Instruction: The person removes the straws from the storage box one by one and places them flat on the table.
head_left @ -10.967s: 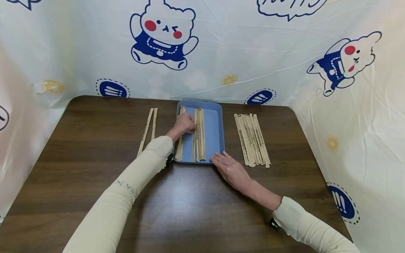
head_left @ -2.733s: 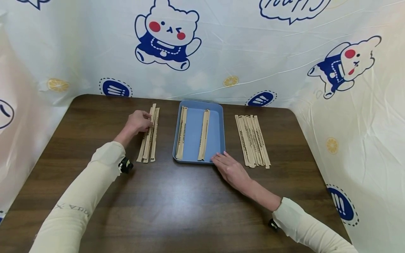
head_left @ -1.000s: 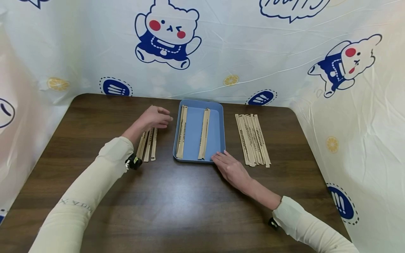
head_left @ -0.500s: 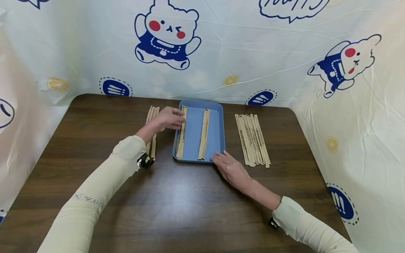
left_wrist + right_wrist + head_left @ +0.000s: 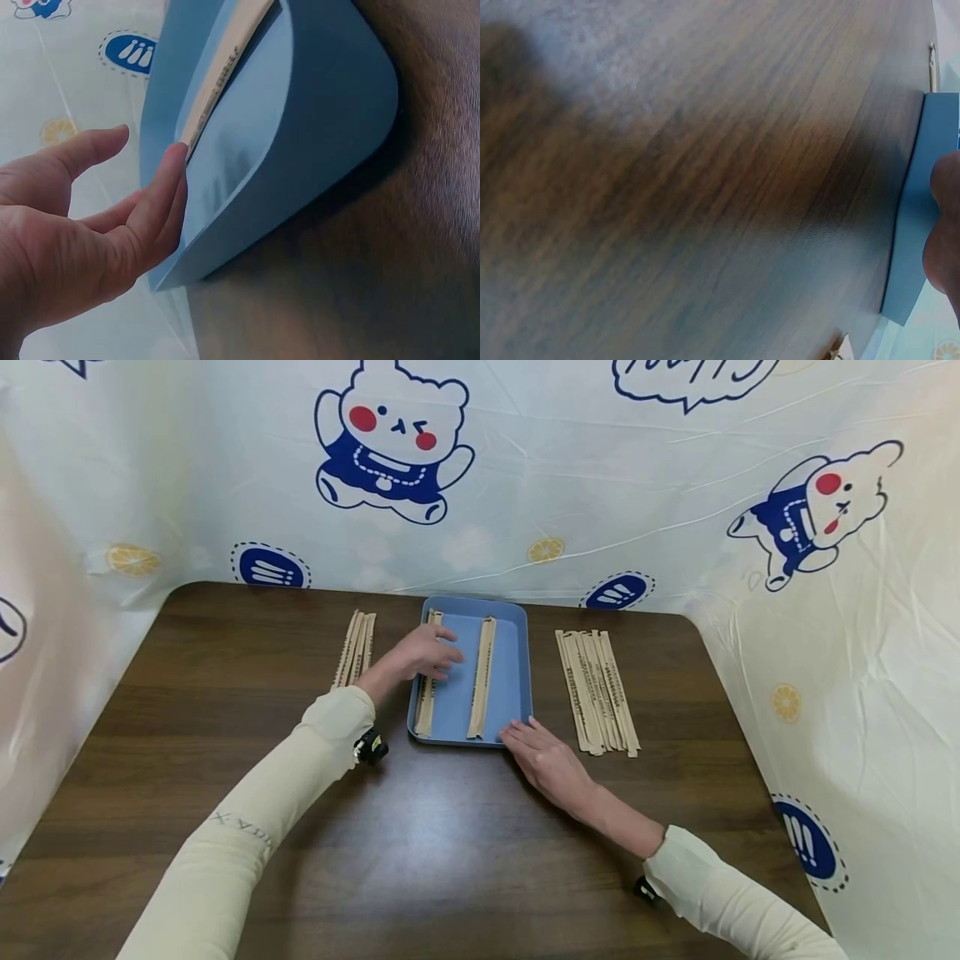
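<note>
In the head view, a blue tray [image 5: 511, 677] sits on the brown table [image 5: 427, 827]; twelve o'clock points away from the person. The left hand [image 5: 422, 653] is over the tray's nine o'clock side, fingers loosely spread and gripping nothing. Paper-wrapped edge sticks [image 5: 425, 712] lie beneath it; contact cannot be told. The middle sticks [image 5: 482, 677] lie just to three o'clock of the tray's centre. The right hand [image 5: 551, 766] rests straight-fingered on the five o'clock corner, clasping nothing. Outside, the left bunch [image 5: 356, 647] lies at nine o'clock, the right bunch [image 5: 597, 693] at three.

In the left wrist view, the left hand comes in from eight o'clock, thumb and fingers apart, nothing between them.

In the right wrist view, the right hand, partly cut off at three o'clock, touches the tray's wall.
</note>
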The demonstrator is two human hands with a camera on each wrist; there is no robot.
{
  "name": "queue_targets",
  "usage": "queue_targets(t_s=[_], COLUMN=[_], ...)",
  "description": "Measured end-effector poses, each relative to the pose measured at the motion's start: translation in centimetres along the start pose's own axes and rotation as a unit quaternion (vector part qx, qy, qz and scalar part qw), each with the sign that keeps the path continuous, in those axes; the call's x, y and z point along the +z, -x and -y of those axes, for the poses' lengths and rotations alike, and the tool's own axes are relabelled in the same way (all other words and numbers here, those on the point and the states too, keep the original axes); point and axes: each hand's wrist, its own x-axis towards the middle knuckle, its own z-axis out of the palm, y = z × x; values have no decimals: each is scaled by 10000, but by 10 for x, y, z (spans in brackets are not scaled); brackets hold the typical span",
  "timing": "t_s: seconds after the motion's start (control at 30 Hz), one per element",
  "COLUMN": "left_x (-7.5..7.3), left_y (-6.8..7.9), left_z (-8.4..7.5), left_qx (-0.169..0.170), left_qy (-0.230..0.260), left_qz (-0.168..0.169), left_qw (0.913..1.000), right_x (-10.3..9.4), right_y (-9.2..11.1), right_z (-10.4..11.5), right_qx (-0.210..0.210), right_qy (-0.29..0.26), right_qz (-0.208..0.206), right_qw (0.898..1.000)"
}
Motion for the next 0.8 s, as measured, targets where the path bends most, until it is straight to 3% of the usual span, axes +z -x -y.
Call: queue_targets(t_s=[0.3,0.6,0.8], left_x=[20,31,36], left_y=[-14,-15,-19], left_z=[5,3,6], left_qx=[-75,-161,-47], left_qy=[-103,-8,-163], left_qz=[-284,-353,-376], left_qw=[9995,9992,9991], right_x=[0,-1,0], right_y=[1,0,0], right_z=[0,2,1], right_qx=[32,89,74], right_qy=[46,41,57], right_qz=[26,80,95], right_qw=[10000,9999,9999])
